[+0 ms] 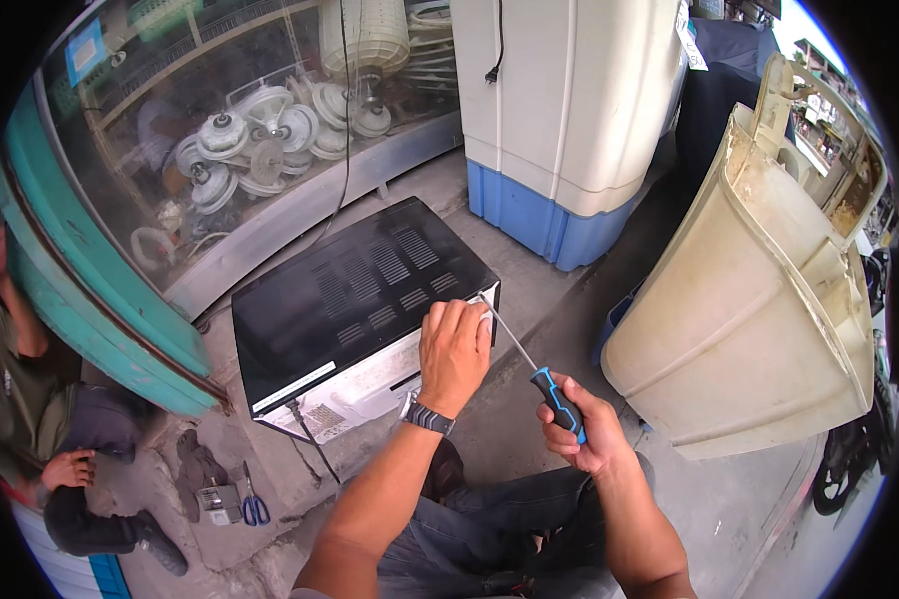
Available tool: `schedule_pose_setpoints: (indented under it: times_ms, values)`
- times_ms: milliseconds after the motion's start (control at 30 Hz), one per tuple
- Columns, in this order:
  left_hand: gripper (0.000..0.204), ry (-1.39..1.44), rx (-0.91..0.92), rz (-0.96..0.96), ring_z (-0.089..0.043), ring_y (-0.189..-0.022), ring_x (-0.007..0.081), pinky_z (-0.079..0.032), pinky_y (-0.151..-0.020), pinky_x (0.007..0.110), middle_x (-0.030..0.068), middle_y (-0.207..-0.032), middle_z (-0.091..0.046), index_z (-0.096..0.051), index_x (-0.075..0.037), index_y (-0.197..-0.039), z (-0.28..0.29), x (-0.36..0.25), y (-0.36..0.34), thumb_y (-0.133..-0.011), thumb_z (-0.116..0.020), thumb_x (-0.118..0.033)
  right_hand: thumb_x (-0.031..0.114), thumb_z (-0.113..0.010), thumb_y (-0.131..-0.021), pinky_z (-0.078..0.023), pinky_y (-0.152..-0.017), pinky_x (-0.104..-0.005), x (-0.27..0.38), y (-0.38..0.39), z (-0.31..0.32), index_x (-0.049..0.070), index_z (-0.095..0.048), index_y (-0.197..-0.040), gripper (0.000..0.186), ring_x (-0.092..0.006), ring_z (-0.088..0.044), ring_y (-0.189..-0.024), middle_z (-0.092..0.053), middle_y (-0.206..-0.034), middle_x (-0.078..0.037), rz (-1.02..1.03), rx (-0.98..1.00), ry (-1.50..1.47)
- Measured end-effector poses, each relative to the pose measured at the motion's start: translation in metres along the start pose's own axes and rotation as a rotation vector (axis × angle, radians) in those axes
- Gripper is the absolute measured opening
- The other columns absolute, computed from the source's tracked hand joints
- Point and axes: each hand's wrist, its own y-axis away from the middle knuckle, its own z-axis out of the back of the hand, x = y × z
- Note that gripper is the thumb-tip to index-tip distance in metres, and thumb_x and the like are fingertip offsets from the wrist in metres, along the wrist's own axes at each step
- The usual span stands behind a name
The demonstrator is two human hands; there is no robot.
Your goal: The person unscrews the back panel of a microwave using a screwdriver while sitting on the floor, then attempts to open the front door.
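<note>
One microwave (355, 299), one screwdriver (541, 371), two hands

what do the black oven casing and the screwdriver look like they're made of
The black oven casing looks like painted sheet metal: thin, glossy, with stamped vent slots. The screwdriver has a slim, shiny shaft, likely steel, and a blue-and-black handle, probably plastic with rubbery grip, held in the right hand.

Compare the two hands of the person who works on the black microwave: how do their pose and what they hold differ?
The left hand lies palm down on the back corner of the black microwave and grips no tool; the right hand is off the microwave, closed around the blue-and-black handle of a screwdriver. The left wrist wears a dark watch; the right wrist is bare. Both are bare hands near that corner, which the screwdriver's shaft reaches.
</note>
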Motion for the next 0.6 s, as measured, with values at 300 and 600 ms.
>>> schedule_pose_setpoints:
  times_ms: [300, 600]
  values:
    - [0.043, -0.103, 0.240, -0.188, -0.060, -0.100, 0.0291, -0.051, -0.084, 0.040, 0.0079, -0.102, -0.066, -0.067, -0.005, -0.112, 0.001, 0.045, -0.050, -0.075, -0.082, -0.021, 0.029, -0.052, -0.103, -0.038, -0.041, -0.0311, -0.001, 0.004, -0.020, 0.014, -0.049, -0.134, 0.034, -0.0165, -0.048, -0.048, -0.057, -0.081, -0.012, 0.078, -0.187, 0.498]
    - [0.027, 0.397, 0.242, 0.471, -0.063, -0.094, 0.0223, -0.051, -0.081, 0.034, 0.0108, -0.101, -0.065, -0.061, -0.003, -0.115, -0.020, -0.018, 0.010, -0.092, -0.069, -0.014, 0.017, -0.056, -0.097, -0.042, -0.046, -0.0313, 0.019, 0.004, -0.028, 0.010, -0.052, -0.129, 0.033, -0.0226, -0.057, -0.059, -0.061, -0.088, -0.013, 0.627, -0.267, 1.147]
